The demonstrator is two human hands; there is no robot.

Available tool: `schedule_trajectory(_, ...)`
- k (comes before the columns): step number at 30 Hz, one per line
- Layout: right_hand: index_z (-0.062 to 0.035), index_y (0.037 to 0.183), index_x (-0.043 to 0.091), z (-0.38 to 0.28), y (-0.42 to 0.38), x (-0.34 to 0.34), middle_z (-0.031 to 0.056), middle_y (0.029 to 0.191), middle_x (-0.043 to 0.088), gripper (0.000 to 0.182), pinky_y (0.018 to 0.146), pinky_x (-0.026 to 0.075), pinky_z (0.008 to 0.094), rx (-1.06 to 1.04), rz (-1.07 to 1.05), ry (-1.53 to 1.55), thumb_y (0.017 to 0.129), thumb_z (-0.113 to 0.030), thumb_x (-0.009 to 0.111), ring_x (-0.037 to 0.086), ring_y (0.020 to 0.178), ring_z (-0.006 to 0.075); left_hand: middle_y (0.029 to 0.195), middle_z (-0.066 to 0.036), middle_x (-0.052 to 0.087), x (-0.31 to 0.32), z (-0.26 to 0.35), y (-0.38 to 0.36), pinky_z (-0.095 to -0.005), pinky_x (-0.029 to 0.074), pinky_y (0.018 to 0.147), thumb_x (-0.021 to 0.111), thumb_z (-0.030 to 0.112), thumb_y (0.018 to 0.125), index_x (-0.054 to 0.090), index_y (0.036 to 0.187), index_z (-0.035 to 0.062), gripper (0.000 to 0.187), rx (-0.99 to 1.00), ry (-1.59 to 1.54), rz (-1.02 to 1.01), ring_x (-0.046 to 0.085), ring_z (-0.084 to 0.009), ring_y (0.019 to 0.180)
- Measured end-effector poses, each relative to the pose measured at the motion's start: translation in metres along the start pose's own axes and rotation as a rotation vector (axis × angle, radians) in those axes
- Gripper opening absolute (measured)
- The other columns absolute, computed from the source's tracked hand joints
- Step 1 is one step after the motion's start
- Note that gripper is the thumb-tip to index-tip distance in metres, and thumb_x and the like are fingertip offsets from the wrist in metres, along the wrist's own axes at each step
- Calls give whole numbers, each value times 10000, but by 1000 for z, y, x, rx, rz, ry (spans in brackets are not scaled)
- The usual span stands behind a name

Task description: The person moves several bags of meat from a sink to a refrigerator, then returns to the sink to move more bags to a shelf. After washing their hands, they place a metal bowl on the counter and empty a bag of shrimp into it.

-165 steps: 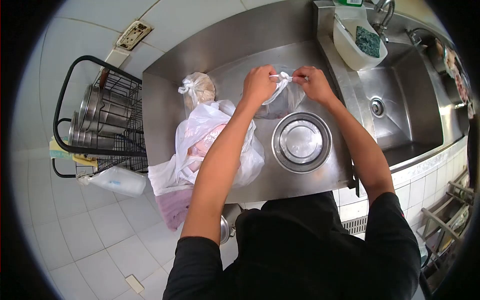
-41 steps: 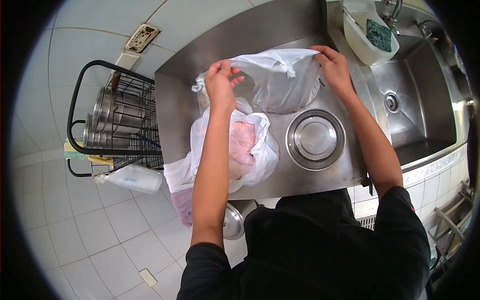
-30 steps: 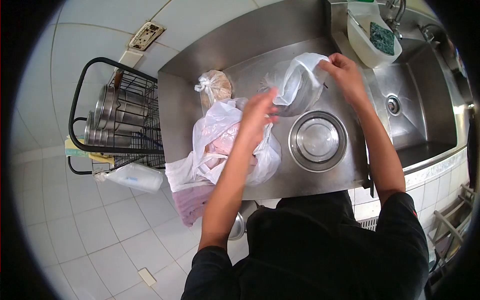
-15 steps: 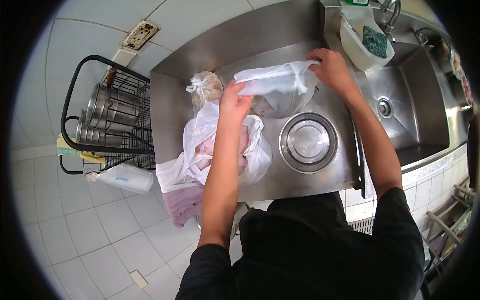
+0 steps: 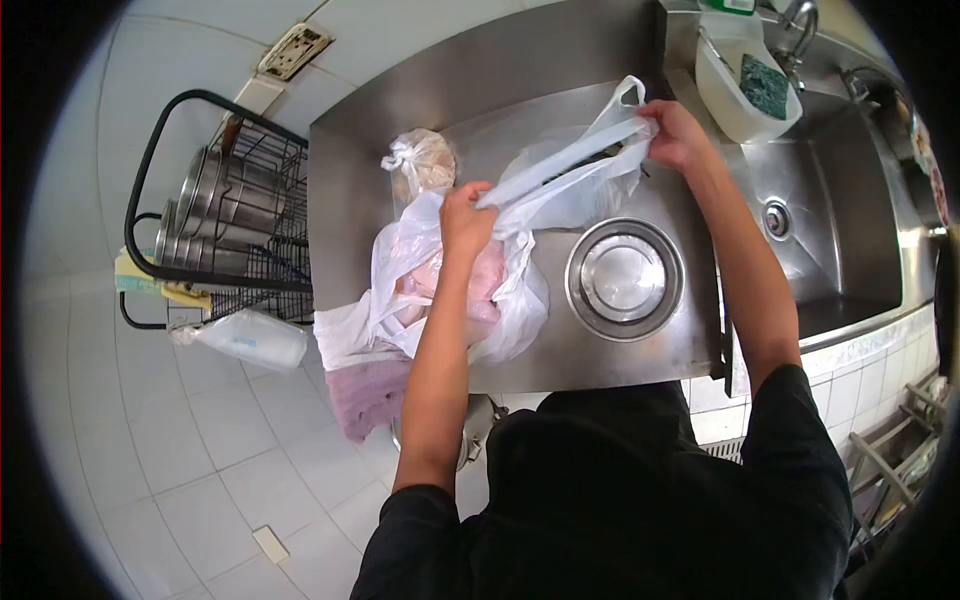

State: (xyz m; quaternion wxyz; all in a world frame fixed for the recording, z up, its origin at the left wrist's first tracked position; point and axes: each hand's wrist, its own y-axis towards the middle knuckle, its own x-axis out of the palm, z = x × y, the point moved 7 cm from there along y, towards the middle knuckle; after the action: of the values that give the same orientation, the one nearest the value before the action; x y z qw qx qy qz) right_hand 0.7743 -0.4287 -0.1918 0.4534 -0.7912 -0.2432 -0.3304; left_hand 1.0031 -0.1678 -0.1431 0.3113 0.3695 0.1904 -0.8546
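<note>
A translucent plastic bag (image 5: pixel 585 195) is stretched between my hands over the steel counter. My left hand (image 5: pixel 467 218) is closed on its left edge, and my right hand (image 5: pixel 677 135) grips the right end near a loop handle. Dark contents show faintly inside. Just below my left hand, raw pinkish meat (image 5: pixel 480 285) lies in an open white plastic bag (image 5: pixel 525 310). A knotted bag (image 5: pixel 422 162) with pale brown contents sits behind it. The round steel bowl (image 5: pixel 625 280) rests on the counter, nearer my body than the stretched bag.
On the left, a black wire rack (image 5: pixel 280 185) holds steel pots (image 5: pixel 225 200). Cloths (image 5: pixel 365 395) hang over the counter's front left corner. At the right are a steel sink (image 5: pixel 835 220), a faucet (image 5: pixel 800 30) and a white container (image 5: pixel 735 105) with a green scouring pad (image 5: pixel 764 87).
The bag's upper edge has gone from roughly level to slanting, its right end higher. A loop handle now stands up beside my right hand, and the bag's mouth looks wider.
</note>
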Motion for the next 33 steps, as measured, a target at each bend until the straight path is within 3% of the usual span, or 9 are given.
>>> schedule_trajectory(3, -11, 1120, 541, -17, -14, 9, 123, 996, 586, 333, 925, 455, 436, -211, -105, -362, 835, -156, 632, 576, 952, 279, 1046, -170, 621, -41, 26, -18, -391, 494, 733, 723, 165, 747, 652, 870, -19, 232, -62, 363, 417, 621, -225, 977)
schedule_trajectory(5, -26, 1215, 551, -27, -52, 27, 119, 1001, 596, 569, 915, 448, 413, -452, -64, -889, 732, -234, 768, 574, 994, 289, 982, -163, 638, -33, -1, -14, -398, 518, 763, 693, 156, 796, 630, 910, -36, 233, -351, -158, 191, 631, -254, 940)
schedule_trajectory(9, -45, 1140, 645, -18, -58, 40, 199, 1063, 643, 501, 870, 487, 386, -866, 140, -1886, 694, -234, 774, 618, 1001, 347, 1103, -206, 608, 16, 10, -24, -479, 465, 974, 540, 86, 904, 504, 1136, -55, 274, -565, -1250, -90, 587, -328, 1084)
schedule_trajectory(13, -11, 1100, 646, -18, -38, 32, 186, 1065, 653, 341, 822, 520, 432, -597, 180, -1902, 803, -174, 687, 644, 961, 333, 1199, -183, 580, 39, 34, -20, -496, 399, 1049, 477, 108, 940, 506, 1166, -45, 274, -526, -1816, -194, 559, -333, 1138)
schedule_trajectory(17, -9, 1221, 489, 5, -2, -4, 135, 1032, 612, 343, 794, 523, 487, -46, -96, -452, 889, -61, 559, 648, 889, 279, 1233, -203, 559, 69, -12, -18, -464, 377, 1070, 422, 142, 965, 489, 1206, -55, 319, -709, -1979, -101, 522, -319, 1189)
schedule_trajectory(27, 38, 1112, 511, 14, 4, -1, 177, 1080, 586, 257, 910, 470, 513, 96, -50, -60, 877, -64, 507, 616, 947, 302, 1183, -171, 594, 56, -6, -29, -457, 461, 957, 673, 154, 827, 518, 1222, 7, 449, -608, -1566, -111, 572, -311, 1104)
schedule_trajectory(30, 47, 1071, 547, 12, -1, 7, 172, 1011, 629, 296, 973, 450, 488, -78, -159, -657, 893, -190, 554, 609, 978, 333, 1140, -122, 625, 35, 20, -31, -438, 471, 930, 754, 239, 772, 516, 1197, -29, 557, -125, -566, 13, 609, -320, 1023)
schedule_trajectory(31, 36, 1024, 600, 3, -2, -7, 149, 956, 647, 308, 838, 506, 486, -168, 148, -956, 850, -216, 626, 629, 903, 312, 1122, -194, 623, 32, 19, -23, -433, 463, 925, 763, 204, 697, 520, 1211, 0, 604, -4, -212, 141, 597, -356, 1042)
schedule_trajectory(33, 38, 987, 630, -5, 16, 3, 137, 905, 641, 279, 779, 512, 471, -403, 64, -1605, 807, -172, 661, 625, 857, 300, 1096, -227, 629, 38, 21, -15, -431, 466, 911, 719, 171, 713, 558, 1175, -5, 520, -39, 16, 89, 601, -376, 1040)
